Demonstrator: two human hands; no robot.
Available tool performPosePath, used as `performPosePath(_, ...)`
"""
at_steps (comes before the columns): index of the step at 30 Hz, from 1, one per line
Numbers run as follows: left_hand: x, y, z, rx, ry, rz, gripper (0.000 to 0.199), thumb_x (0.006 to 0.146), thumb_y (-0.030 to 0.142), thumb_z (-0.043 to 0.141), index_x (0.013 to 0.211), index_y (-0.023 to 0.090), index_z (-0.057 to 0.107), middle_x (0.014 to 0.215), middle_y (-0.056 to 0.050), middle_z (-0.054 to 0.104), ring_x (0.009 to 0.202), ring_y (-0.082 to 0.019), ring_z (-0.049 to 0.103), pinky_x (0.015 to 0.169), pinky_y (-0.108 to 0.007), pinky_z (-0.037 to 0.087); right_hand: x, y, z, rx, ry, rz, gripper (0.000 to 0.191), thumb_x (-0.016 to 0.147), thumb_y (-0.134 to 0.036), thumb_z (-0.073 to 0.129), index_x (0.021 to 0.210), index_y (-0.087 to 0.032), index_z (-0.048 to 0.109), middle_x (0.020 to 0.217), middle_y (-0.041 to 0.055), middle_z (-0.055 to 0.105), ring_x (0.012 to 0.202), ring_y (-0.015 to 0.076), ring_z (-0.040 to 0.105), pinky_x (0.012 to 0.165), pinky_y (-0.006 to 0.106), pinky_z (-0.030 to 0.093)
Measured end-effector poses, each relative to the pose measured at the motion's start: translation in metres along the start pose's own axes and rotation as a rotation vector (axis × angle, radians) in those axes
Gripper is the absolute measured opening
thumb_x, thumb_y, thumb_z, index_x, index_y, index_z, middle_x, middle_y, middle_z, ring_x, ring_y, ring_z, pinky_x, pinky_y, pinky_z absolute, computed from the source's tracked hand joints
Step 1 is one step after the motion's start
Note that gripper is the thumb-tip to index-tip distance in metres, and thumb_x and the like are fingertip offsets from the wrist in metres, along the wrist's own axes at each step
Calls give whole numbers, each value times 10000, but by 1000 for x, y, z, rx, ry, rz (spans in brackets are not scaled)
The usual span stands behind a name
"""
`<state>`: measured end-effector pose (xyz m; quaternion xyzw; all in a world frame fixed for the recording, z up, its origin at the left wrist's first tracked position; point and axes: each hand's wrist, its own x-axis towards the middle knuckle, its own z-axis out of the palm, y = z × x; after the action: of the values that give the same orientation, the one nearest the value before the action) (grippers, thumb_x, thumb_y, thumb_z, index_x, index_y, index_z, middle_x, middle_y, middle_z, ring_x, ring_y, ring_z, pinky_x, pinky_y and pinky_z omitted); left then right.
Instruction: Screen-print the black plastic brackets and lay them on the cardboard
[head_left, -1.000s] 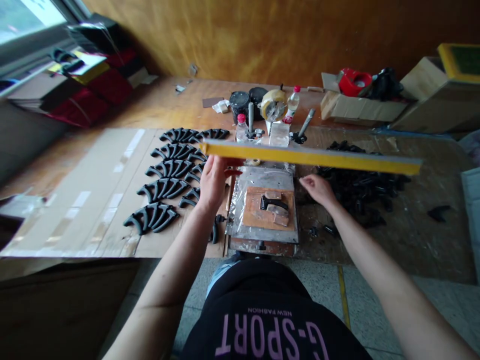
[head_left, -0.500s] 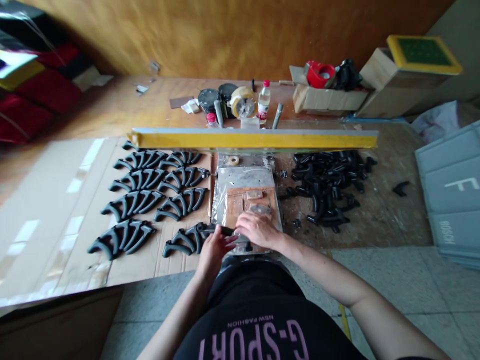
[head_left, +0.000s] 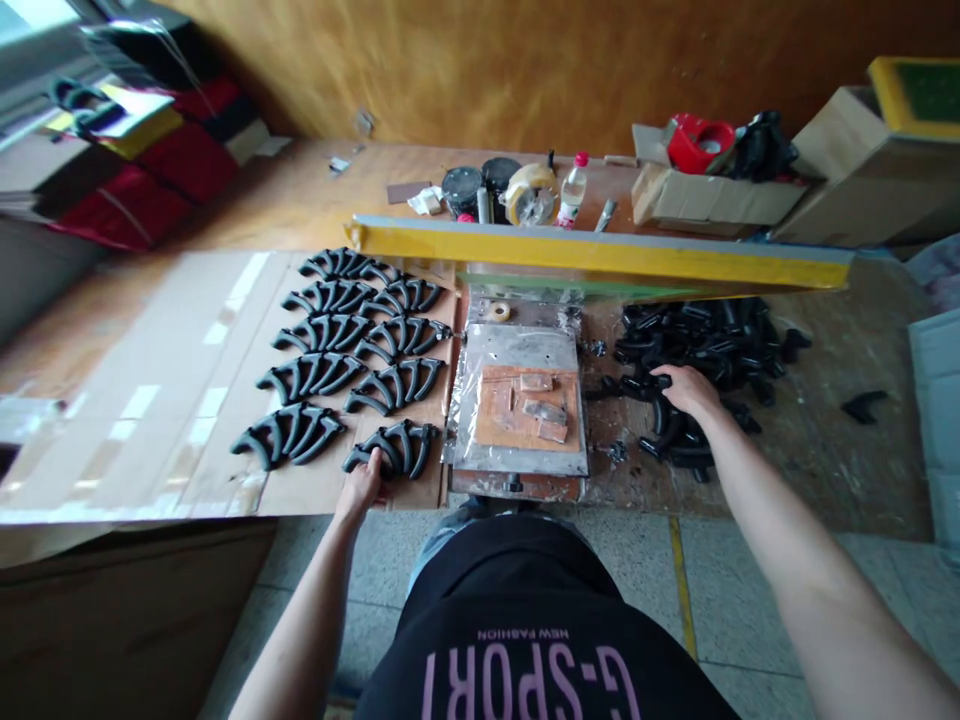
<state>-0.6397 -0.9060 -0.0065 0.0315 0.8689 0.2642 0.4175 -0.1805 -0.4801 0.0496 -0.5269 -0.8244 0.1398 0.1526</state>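
My left hand (head_left: 364,482) is at the near end of a group of black curved handles (head_left: 409,450) on the cardboard. Its thumb and fingers are closed around the leftmost handle of that group. Across the table, my right hand (head_left: 688,390) reaches into a loose pile of glossy black handles (head_left: 697,345), fingers closed on one handle (head_left: 658,381) at the pile's left side. Between the hands lies a metal plate (head_left: 525,345) with an orange-brown board (head_left: 495,405) and several small blocks on it.
A yellow-edged frame (head_left: 600,250) spans above the plate. Other handles (head_left: 289,435) lie in neat rows on the cardboard (head_left: 172,400). Behind stand black tubs (head_left: 461,190), a bottle (head_left: 572,190), tape rolls and a cardboard box (head_left: 720,205). One handle (head_left: 864,406) lies alone far right.
Both hands have left the plate. My left hand has carried a handle left to the near group; my right hand has moved right to the pile. The camera view has shifted.
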Motion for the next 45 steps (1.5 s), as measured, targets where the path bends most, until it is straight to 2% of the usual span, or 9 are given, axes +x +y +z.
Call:
performPosePath(7,-24,37,-27,365,94,144,500,792,637,512,622,176,606,445,-84,581,439,-231,573,456,-295,412,-24,-83,-16,39,49,-44,323,720,-481,727,872,-221,612,769,47,644,688,221,600,661,342,450)
performPosePath(13,-78,163,2,-165,56,731,489,859,635,470,933,184,644,616,-16,644,498,-131,563,503,-224,435,-64,-178,61,448,-12,-20,443,782,-661,602,755,-224,536,663,8,630,573,168,568,554,272,418)
performPosePath(17,-126,250,17,-577,-96,993,566,915,638,375,1249,207,526,684,0,627,507,-104,562,515,-213,442,-73,-187,90,211,108,-71,406,825,-613,579,714,-226,524,678,31,612,631,192,569,616,297,432)
performPosePath(20,-147,274,19,-687,-208,1024,604,935,648,287,1249,190,525,713,-13,612,523,-97,564,531,-220,450,-75,-180,88,87,152,-159,345,820,-543,623,740,-215,551,731,64,631,732,228,597,696,339,473)
performPosePath(28,-137,180,19,-447,-235,753,595,872,660,447,1126,173,675,766,-27,621,570,-113,516,491,-222,400,-35,-132,28,172,346,-58,349,939,-357,401,917,-143,676,774,43,681,719,181,615,686,316,551)
performPosePath(32,-99,131,50,-342,-303,612,687,802,553,619,1383,199,524,750,-16,627,603,-136,540,524,-223,408,8,-162,4,142,375,-226,386,885,-352,557,1205,-141,605,1165,149,624,997,250,617,855,412,528)
performPosePath(35,-69,113,75,-260,-236,604,706,808,501,612,1442,232,455,690,19,586,565,-118,510,517,-213,381,26,-213,10,-8,230,-439,543,779,-313,729,1277,-177,557,1315,167,520,1188,332,502,960,501,449)
performPosePath(38,-52,105,84,-193,-218,608,649,827,507,576,1413,243,488,719,18,597,575,-114,515,526,-210,372,21,-246,28,-89,-41,-516,286,818,-248,692,1084,-167,624,1127,143,607,1074,304,542,901,444,453)
performPosePath(45,-50,103,82,-146,-197,617,617,835,545,551,1355,214,544,768,-7,644,639,-141,562,559,-230,393,-46,-221,23,-167,-288,-859,240,863,-45,453,898,-163,660,889,86,659,844,210,581,699,308,420)
